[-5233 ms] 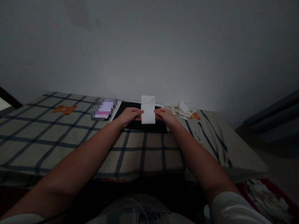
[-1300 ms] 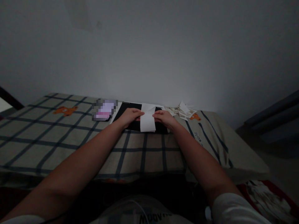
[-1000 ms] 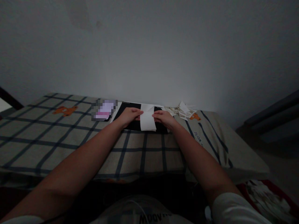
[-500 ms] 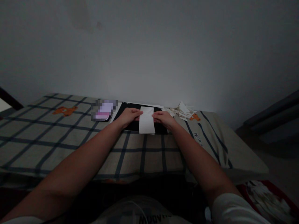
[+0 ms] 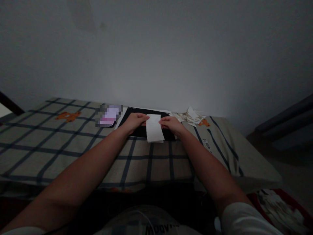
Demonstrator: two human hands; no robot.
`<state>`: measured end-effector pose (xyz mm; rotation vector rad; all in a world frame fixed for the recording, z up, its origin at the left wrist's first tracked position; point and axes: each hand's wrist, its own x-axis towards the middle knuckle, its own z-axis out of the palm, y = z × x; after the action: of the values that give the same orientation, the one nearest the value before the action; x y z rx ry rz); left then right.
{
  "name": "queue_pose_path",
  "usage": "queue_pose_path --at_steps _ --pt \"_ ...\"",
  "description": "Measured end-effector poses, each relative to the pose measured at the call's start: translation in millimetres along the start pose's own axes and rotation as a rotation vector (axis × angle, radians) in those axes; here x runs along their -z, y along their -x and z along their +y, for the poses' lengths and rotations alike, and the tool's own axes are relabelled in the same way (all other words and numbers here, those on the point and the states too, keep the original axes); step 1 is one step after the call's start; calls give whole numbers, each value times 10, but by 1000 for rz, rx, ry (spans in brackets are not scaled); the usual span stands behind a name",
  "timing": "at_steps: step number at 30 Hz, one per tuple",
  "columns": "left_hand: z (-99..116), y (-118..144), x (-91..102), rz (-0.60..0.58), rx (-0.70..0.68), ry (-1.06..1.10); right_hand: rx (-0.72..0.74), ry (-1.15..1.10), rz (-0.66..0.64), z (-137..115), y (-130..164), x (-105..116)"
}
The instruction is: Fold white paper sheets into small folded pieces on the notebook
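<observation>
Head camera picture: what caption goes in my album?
Two hands, left hand and right hand, hold white paper over a black pad.

2 bare forearms, short white sleeves, seemingly a light printed shirt.

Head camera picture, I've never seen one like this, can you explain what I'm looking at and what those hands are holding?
The picture comes from a camera worn on a person's head, looking forward and down, so both arms reach away from you. The left hand and right hand pinch the two side edges of a white sheet of paper. Under it lies a black pad on a checked cloth with orange bear prints. Right of the hands sits a heap of paper scraps; left of them is a blurred-out patch. A plain wall stands behind.
</observation>
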<state>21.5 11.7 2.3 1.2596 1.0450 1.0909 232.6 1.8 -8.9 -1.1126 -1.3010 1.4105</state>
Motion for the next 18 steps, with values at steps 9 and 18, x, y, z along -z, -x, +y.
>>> queue_pose_path --at_steps 9,18 --pt "-4 -24 28 -36 22 69 -3 45 -13 -12 -3 4" --pt "-65 -57 39 78 -195 -214 9 -13 42 35 -36 -11"
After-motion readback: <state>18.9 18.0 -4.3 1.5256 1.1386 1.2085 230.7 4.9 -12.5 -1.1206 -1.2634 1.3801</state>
